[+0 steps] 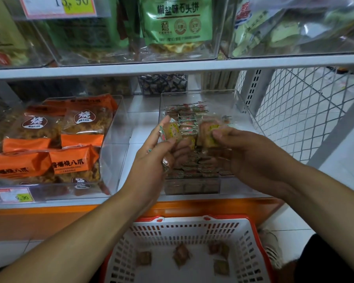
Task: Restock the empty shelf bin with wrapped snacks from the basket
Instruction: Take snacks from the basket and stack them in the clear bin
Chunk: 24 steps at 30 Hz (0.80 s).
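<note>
A clear plastic shelf bin [239, 103] on the lower shelf holds rows of small wrapped snacks [189, 119]. Both hands hover over the middle of the bin. My left hand [157, 154] grips a few yellow-orange wrapped snacks [172, 132] between thumb and fingers. My right hand [239, 152] pinches another wrapped snack [209, 132] just to the right of them. Below, a white basket with a red rim [251, 252] stands on the floor, and several wrapped snacks [181, 255] lie scattered on its bottom.
A clear bin of orange snack bags [70, 158] stands left of the task bin, with a price tag [14, 194] in front. Above runs a white shelf edge [172, 67] with more bins. White wire mesh [298, 111] closes the right side.
</note>
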Motion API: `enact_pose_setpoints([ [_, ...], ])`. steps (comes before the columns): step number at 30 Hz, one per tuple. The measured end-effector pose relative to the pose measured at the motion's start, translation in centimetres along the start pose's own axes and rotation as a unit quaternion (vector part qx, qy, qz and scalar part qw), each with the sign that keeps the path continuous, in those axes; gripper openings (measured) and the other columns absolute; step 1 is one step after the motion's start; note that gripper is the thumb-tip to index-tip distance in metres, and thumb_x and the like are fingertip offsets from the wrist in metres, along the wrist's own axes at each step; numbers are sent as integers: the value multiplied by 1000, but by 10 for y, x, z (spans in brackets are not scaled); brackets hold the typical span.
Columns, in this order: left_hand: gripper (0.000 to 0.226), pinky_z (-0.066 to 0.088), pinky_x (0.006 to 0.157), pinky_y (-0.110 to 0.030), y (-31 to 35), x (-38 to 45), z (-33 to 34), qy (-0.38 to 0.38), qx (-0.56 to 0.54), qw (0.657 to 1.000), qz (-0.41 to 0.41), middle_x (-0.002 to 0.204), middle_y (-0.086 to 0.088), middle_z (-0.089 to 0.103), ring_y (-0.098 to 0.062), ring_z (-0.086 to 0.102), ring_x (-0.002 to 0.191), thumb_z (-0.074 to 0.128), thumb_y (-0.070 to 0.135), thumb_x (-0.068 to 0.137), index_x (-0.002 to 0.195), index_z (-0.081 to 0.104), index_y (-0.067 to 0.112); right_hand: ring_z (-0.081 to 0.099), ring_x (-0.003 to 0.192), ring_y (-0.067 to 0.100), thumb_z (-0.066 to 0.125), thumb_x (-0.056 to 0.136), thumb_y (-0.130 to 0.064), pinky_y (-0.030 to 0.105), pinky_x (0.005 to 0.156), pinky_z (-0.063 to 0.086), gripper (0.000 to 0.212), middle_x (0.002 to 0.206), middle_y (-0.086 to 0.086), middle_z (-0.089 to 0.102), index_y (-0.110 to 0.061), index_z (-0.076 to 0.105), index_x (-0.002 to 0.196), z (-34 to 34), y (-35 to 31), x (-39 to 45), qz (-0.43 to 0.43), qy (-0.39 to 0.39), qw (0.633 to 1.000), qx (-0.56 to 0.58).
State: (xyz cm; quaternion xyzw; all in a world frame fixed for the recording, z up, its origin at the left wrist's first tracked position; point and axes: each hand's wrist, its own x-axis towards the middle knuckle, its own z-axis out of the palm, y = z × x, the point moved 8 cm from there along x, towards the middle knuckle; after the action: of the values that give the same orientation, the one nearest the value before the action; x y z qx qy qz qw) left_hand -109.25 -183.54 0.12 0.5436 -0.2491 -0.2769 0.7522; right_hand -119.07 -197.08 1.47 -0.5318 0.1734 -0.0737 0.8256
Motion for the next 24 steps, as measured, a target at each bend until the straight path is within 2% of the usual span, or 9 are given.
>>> enact_pose_setpoints([
  [2,53,54,86,-27,1,1,1,5,46,999,26,108,-8,77,-21,70,99,50,14,102,148,45,41,68,83,18,62,90,-24,28,71,59,29,99,11,71,-5,72,109,8,11,1,40,-18,995,92],
  [4,59,49,81,-19,5,0,6,8,141,988,65,103,11,76,-6,65,90,56,20,97,146,44,51,69,85,18,54,96,-27,29,73,59,30,99,8,72,-9,75,106,16,26,1,73,-30,988,135],
  [7,67,45,93,-8,4,-4,19,-12,224,970,96,135,30,60,7,57,122,54,21,92,146,38,58,70,101,22,42,103,-30,35,90,57,40,116,11,73,-11,74,115,26,35,3,79,-43,986,143],
  [11,71,40,92,-2,5,-1,21,-15,255,963,90,133,46,50,17,48,126,52,19,92,146,34,61,56,130,32,34,107,-32,43,112,43,47,137,19,60,-6,56,139,28,28,3,75,-54,986,142],
  [14,76,44,101,-12,5,-2,23,-29,256,962,90,146,31,49,5,45,136,48,4,96,144,36,62,49,137,32,36,106,-33,41,116,38,48,146,19,53,-8,52,144,28,24,4,77,-61,984,150],
  [17,82,37,112,-29,5,-6,30,-42,269,957,97,158,15,42,-15,36,147,47,1,98,138,32,71,39,144,34,40,104,-32,42,121,30,49,150,21,48,-6,52,143,26,21,4,78,-56,984,152],
  [21,81,26,117,-13,14,-7,36,-28,290,948,129,165,15,25,1,16,152,47,0,98,139,31,67,45,140,36,42,104,-25,43,116,38,44,142,21,56,-2,54,140,26,15,7,49,-57,981,178],
  [22,82,26,120,-19,15,-7,36,-25,289,948,129,165,14,25,0,17,152,46,-1,97,139,31,67,46,139,35,42,104,-25,42,114,40,44,142,21,56,-2,55,140,26,14,7,48,-57,980,185],
  [24,85,30,122,-41,14,-7,36,-22,273,954,121,163,5,36,-18,26,152,46,0,95,139,29,71,45,140,34,43,103,-27,39,112,41,46,143,22,55,-2,55,140,27,17,8,54,-58,978,191],
])
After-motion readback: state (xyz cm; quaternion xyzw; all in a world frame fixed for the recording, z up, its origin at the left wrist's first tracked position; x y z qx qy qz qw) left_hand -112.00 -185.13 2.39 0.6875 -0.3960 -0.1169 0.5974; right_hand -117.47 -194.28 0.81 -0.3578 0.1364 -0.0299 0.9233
